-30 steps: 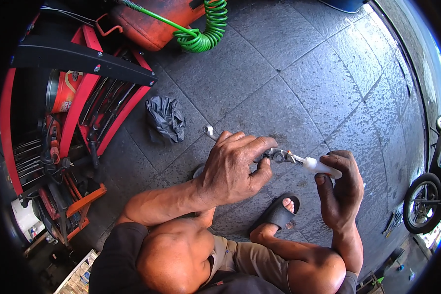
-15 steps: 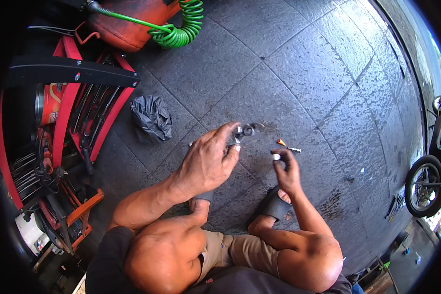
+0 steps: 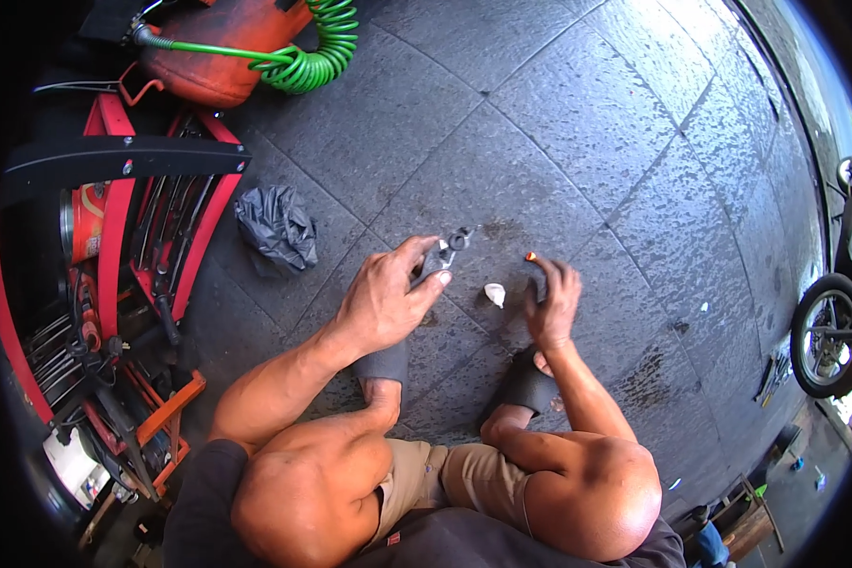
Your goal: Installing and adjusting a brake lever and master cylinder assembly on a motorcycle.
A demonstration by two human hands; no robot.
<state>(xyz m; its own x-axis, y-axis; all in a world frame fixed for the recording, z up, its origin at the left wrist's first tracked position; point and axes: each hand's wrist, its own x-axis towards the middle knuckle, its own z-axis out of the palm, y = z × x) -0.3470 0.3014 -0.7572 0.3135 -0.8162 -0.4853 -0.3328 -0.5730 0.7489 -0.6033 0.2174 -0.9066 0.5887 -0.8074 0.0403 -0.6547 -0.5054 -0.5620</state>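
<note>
My left hand (image 3: 388, 292) is closed in a pinch on a small metal part with a black ring (image 3: 457, 240) at its far end, held above the floor. Its thumb and forefinger cover part of it. My right hand (image 3: 555, 305) reaches low over the floor with curved fingers, thumb and forefinger apart. Just beyond its fingertips shows a small orange cone-shaped piece (image 3: 531, 257). Between the two hands is a small crumpled white scrap (image 3: 494, 294), apart from both.
A crumpled black plastic bag (image 3: 276, 230) lies on the dark tiled floor (image 3: 426, 142). To the left stands a red tool rack (image 3: 114, 237), with an orange tank (image 3: 208, 71) and coiled green hose (image 3: 317, 66) behind. A motorbike wheel (image 3: 826, 336) is at far right.
The white scrap has left my right hand's fingers. That hand has moved to the orange piece and now covers where the small metal pin lay. My left hand still holds its part.
</note>
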